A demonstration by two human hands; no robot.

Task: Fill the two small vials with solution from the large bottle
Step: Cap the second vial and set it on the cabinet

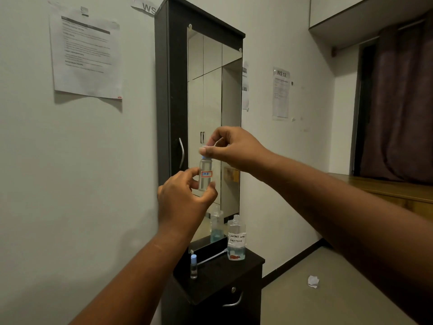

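My left hand (185, 200) pinches a small clear vial (205, 173) with a red-bordered label, held upright in front of the mirror. My right hand (230, 147) sits right above it, fingers pinched at the vial's light blue cap (204, 157). The large bottle (236, 239), uncapped and labelled "contact lens solution", stands on the dark cabinet top (218, 275) with a little blue liquid at its bottom. A second small vial (193, 266) with a blue cap stands upright near the cabinet top's left edge.
A tall dark cabinet with a mirror (210, 113) rises behind the cabinet top. A thin white stick-like item (212, 256) lies between the second vial and the bottle. Papers hang on the wall. A crumpled tissue (313, 281) lies on the floor to the right.
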